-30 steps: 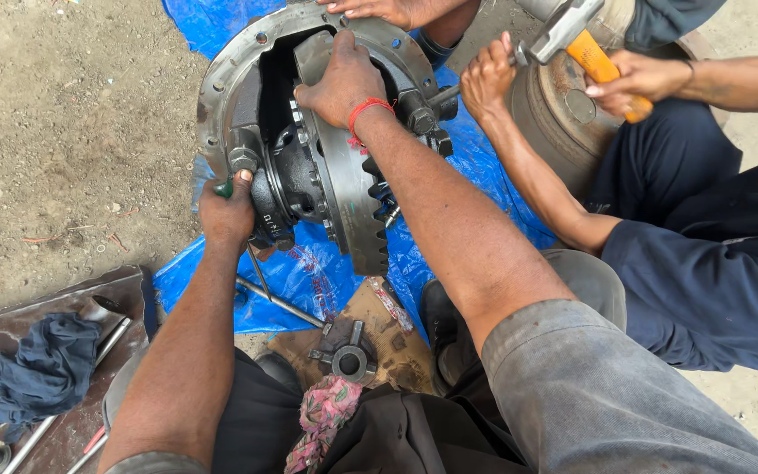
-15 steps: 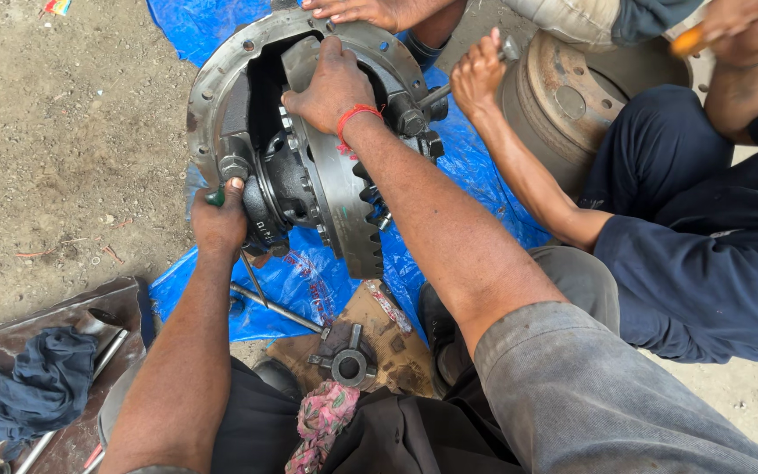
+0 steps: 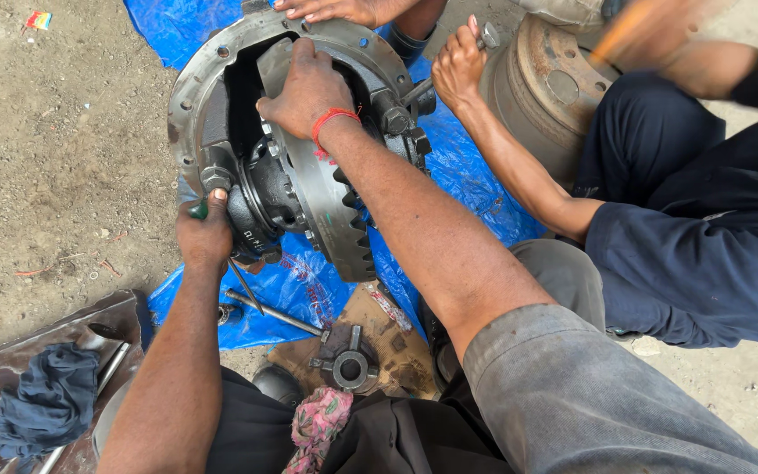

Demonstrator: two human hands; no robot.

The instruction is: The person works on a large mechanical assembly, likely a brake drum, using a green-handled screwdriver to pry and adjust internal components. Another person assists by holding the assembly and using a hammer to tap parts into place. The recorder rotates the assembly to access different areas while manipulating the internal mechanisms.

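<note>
Grey-silver metal all over the differential housing (image 3: 221,79), with the toothed ring gear (image 3: 335,219) a duller grey and dark greasy black at its core. Bright blue tarp (image 3: 300,290) underneath, glossy, with faint red print at six o'clock from the gear. A red thread band (image 3: 333,120) circles the right hand's (image 3: 304,88) wrist; the sleeve on that arm is grey. Something green peeks from the left hand (image 3: 203,235). At seven o'clock, a navy rag (image 3: 50,399) on a brown tray (image 3: 89,318). Pink floral cloth (image 3: 318,426) at six. The co-worker's trousers (image 3: 704,263) are dark navy, beside a rusty brown drum (image 3: 554,88).
</note>
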